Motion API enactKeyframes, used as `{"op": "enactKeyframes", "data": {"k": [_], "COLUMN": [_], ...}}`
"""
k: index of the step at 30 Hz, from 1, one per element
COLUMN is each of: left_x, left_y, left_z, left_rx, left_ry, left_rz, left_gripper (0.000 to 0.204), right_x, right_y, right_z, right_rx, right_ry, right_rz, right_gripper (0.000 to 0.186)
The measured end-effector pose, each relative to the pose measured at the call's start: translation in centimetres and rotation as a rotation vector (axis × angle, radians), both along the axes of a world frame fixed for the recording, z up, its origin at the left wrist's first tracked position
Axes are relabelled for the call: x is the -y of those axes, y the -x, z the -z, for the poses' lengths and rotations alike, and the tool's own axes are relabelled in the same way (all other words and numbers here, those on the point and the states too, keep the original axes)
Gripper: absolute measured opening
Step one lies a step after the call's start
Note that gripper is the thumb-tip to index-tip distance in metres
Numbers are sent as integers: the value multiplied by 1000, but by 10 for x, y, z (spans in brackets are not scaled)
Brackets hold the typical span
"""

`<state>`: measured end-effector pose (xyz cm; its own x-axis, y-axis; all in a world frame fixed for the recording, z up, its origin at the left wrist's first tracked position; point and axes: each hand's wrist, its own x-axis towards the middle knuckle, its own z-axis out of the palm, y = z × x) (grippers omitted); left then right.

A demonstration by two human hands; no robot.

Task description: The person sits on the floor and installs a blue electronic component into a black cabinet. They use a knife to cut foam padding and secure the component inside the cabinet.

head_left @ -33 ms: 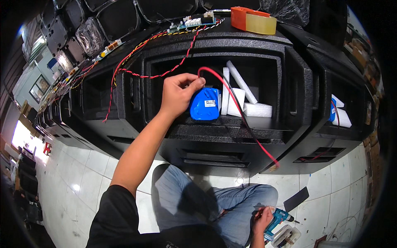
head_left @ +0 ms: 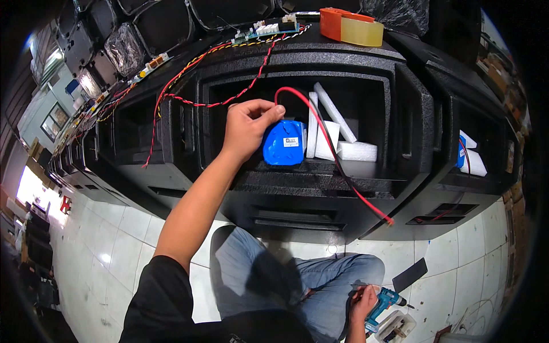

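A blue-wrapped battery pack [head_left: 284, 143] with a white label sits at the opening of the black speaker cabinet [head_left: 320, 204]. My left hand [head_left: 250, 126] is closed in a pinch at its upper edge, where the red and black cable [head_left: 329, 137] comes out. I cannot tell whether the fingers grip the cable or the pack's edge. The cable arcs over white foam pieces [head_left: 357, 151], and its bare end hangs in front of the cabinet. Lower right, beside my knee, my right hand [head_left: 362, 302] has curled fingers next to a teal cordless drill [head_left: 386, 303]; what they hold is unclear.
On top of the cabinet lie a circuit board [head_left: 266, 32] with twisted wires and an orange tape dispenser [head_left: 350, 27]. Another cabinet [head_left: 457, 211] with a blue pack stands at right. A dark flat plate [head_left: 410, 275] and a white tray [head_left: 407, 323] rest on the tiled floor.
The cable's free end has swung slightly right and upward. The blue pack has turned a little, so its label shows more fully. My right hand stays in place.
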<state>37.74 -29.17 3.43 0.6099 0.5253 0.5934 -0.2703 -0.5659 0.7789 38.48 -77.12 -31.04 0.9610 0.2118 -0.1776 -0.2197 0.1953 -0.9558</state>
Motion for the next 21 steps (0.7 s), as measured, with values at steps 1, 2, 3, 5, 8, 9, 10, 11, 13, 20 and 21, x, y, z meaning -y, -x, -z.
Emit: {"op": "enactKeyframes", "data": {"k": [1,2,3,5,8,9,10,11,13,20,21], "left_x": [1,5,6,6,3,3,3,2,0,-1,-1], "left_y": [-3,-5,-5,-6,-9,-9,-10,-11,-14,-10,-10], "left_z": [-3,-7,-10,-13,-21,-21,-20,-18,-17,-18,-17], "left_rx": [-29,-44,-52,-66,-82,-96,-90,-84,-87,-81,-65], "left_ry": [124,255,344,524,644,682,692,702,711,723,728], "left_rz": [27,55,83,139,191,197,213,228,245,219,216], "left_gripper": [14,12,11,11,8,9,9,10,11,11,10], "right_x": [0,3,3,2,-10,-10,-9,-8,-7,-10,-9], "right_y": [0,1,1,4,1,2,2,3,3,4,3], "right_z": [2,2,0,-2,0,2,3,6,11,6,9], "right_rx": [17,3,-9,-17,12,15,19,39,81,50,65], "right_ry": [7,24,36,41,27,48,68,86,121,105,109], "right_rz": [12,1,-11,-21,-3,0,2,2,6,22,21], "right_gripper": [43,43,42,42,42,42,42,42,43,44,44]}}
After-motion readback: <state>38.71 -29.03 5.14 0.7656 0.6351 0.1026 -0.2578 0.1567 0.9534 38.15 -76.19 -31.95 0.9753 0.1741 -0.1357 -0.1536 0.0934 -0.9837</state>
